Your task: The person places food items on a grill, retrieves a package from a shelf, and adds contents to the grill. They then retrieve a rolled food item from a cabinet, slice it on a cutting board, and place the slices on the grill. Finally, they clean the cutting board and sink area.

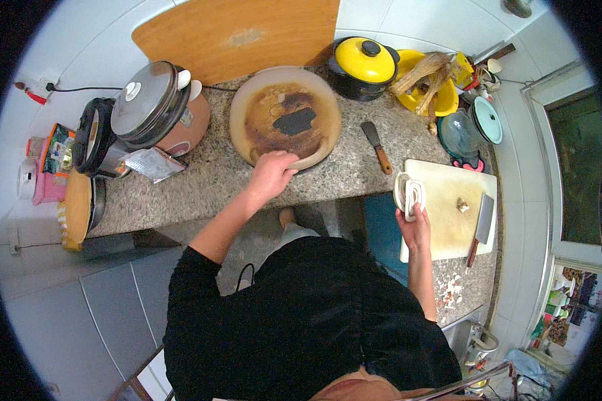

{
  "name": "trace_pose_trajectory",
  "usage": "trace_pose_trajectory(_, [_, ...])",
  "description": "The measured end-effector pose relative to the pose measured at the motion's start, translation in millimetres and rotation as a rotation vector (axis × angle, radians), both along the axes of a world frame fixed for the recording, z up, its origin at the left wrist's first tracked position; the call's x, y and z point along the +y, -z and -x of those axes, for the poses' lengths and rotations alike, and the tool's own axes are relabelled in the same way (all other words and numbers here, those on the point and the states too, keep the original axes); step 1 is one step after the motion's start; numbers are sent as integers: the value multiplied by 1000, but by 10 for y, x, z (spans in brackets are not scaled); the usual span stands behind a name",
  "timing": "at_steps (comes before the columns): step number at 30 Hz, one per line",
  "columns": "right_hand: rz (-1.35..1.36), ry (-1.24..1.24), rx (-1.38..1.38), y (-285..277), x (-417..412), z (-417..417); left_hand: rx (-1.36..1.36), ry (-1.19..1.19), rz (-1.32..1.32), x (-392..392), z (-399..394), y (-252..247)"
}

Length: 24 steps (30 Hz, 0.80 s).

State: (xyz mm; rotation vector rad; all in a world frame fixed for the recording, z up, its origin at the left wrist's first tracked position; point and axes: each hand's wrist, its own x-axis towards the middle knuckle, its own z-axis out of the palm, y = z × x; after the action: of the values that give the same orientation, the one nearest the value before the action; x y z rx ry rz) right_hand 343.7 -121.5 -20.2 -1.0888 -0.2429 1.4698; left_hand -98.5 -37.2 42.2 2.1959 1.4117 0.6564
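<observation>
My left hand [272,175] is closed over the near rim of a large round pale disc [238,113], whose middle is scorched brown with a dark patch. In my right hand [415,225] is a folded white item [409,194] with layered edges; its material is unclear. It is held over the left edge of a white cutting board [431,240]. On that board lie a small pale lump [462,204] and, at the right, a cleaver [483,220] with a wooden handle. A scraper [376,145] with a wooden handle rests on the granite counter between disc and board.
A rice cooker [193,120] and an electric pressure cooker [93,140] stand left. Behind are a wooden board [190,35], a yellow-lidded pot [363,62] and a yellow basin [449,103]. Glass containers [459,133] stand right. Peelings [450,290] lie below the cutting board.
</observation>
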Motion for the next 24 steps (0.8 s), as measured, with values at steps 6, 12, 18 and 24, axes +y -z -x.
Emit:
trace_pose_trajectory(6, [36,-164,-150,-226,442,550,-178,45,-240,679,361,-1119])
trace_pose_trajectory(12, [16,-476,-355,-511,983,1031,-129,97,-224,1288,580,-1631])
trace_pose_trajectory(18, [-236,-843,-726,-282,1521,1632,-91,70,-215,1532,643,-1786])
trace_pose_trajectory(24, [-325,-979,-890,-193,1665,2409,-127,87,-170,1680,684,-1746])
